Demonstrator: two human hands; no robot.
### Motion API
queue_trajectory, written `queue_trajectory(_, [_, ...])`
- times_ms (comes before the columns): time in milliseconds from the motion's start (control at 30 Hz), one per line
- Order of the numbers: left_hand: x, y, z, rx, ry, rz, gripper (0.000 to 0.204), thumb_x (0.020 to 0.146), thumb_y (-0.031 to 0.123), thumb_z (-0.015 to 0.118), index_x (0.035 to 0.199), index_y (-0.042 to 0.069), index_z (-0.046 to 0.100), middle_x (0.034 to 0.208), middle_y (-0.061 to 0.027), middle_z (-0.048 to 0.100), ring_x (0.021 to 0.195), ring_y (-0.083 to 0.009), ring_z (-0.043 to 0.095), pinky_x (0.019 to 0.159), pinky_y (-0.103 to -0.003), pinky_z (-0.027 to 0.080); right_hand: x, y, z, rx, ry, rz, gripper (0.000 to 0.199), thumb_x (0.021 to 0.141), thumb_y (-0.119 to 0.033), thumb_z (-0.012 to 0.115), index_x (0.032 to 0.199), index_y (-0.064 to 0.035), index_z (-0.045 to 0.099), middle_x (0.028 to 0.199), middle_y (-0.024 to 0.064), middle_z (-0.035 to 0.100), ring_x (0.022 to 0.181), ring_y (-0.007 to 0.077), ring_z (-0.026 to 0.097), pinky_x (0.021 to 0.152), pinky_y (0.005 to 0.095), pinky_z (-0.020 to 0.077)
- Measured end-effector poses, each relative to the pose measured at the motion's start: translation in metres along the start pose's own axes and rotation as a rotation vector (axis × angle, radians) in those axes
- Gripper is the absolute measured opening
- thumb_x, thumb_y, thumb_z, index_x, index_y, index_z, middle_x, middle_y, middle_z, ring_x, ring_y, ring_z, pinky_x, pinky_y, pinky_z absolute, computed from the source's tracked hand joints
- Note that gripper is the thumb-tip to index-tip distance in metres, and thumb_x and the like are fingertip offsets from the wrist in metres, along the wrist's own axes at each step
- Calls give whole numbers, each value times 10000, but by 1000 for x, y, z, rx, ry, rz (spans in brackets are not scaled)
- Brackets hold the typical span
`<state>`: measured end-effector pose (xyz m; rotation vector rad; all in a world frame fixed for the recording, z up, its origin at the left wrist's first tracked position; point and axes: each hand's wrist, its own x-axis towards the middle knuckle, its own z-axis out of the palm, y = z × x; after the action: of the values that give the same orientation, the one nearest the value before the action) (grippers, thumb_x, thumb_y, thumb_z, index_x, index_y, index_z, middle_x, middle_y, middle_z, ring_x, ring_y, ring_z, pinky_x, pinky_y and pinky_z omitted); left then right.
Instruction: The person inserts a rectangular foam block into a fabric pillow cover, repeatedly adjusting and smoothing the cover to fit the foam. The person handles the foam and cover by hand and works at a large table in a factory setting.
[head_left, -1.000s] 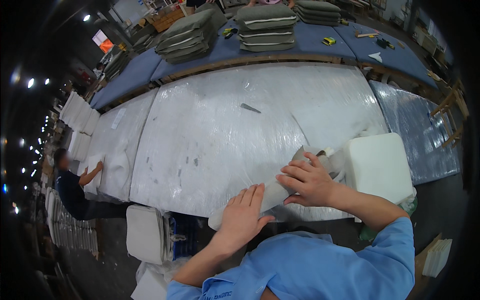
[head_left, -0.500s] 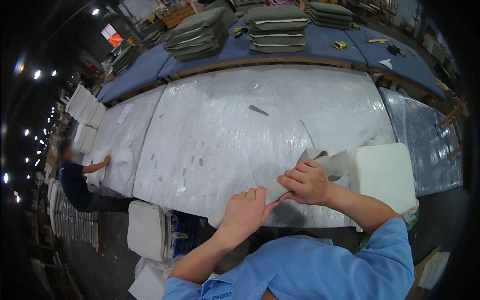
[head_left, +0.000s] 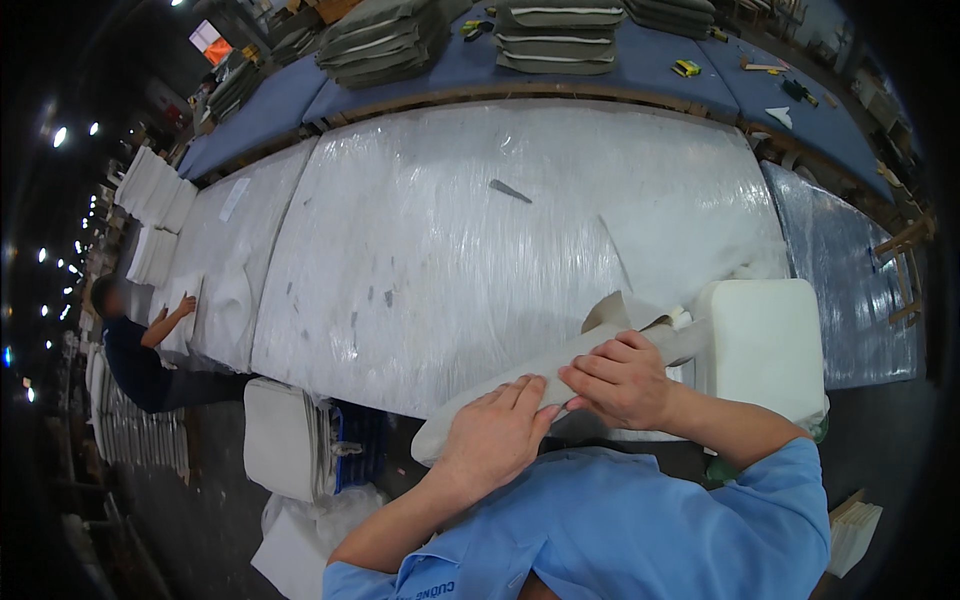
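Note:
A pale beige, fabric-covered cushion [head_left: 515, 375] lies tilted along the table's near edge, in front of my body. My left hand [head_left: 497, 428] grips its near side, fingers laid over the top. Close beside it, my right hand [head_left: 622, 380] has its fingers curled over the fabric, and the two thumbs almost meet. At the cushion's right end the grey-beige cloth [head_left: 605, 312] gapes loosely, and a bit of white padding [head_left: 680, 318] shows there. My palms hide the cushion's near edge.
A white foam cushion pad [head_left: 762, 335] stands right of my hands on the plastic-wrapped table [head_left: 430, 230]. A dark strip [head_left: 511, 190] lies mid-table. White pads [head_left: 283, 435] are stacked at lower left. Another person [head_left: 140, 340] handles white material far left. Grey-green cushions [head_left: 557, 40] sit on the blue table behind.
The cushion has turned so more of its broad beige face shows. My hands have shifted slightly along it, fingers now flatter over the top. The other person's hands have moved on the white material.

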<state>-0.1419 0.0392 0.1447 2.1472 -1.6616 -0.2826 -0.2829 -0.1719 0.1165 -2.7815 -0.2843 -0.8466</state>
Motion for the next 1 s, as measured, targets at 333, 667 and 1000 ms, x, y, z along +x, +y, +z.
queue_trajectory(333, [-7,5,-1,-252,-437,-103,630,1126,414,538,1548,-53,516,1560,-287,568,1435,-398,584,1119,-445,536,-22,-23,-13,76,-86,35,352,926,-379,786,1133,-96,766,1075,23,725,934,187,677,804,358,508])
queue_trajectory(667, [-2,-16,51,-443,-777,-126,873,1156,588,314,1685,-97,202,1734,-389,195,1641,-508,180,1345,-519,183,-36,-44,-35,229,-561,220,469,1018,-452,686,1275,-62,734,1364,121,727,1290,294,677,1100,466,507])
queue_trajectory(1000, [-3,-56,140,-408,-675,-275,698,1144,411,369,1618,-100,343,1709,-344,318,1587,-512,319,1288,-617,261,-31,-21,37,532,-1206,459,721,1131,-454,406,1540,139,433,1633,355,430,1560,483,381,1306,561,268])
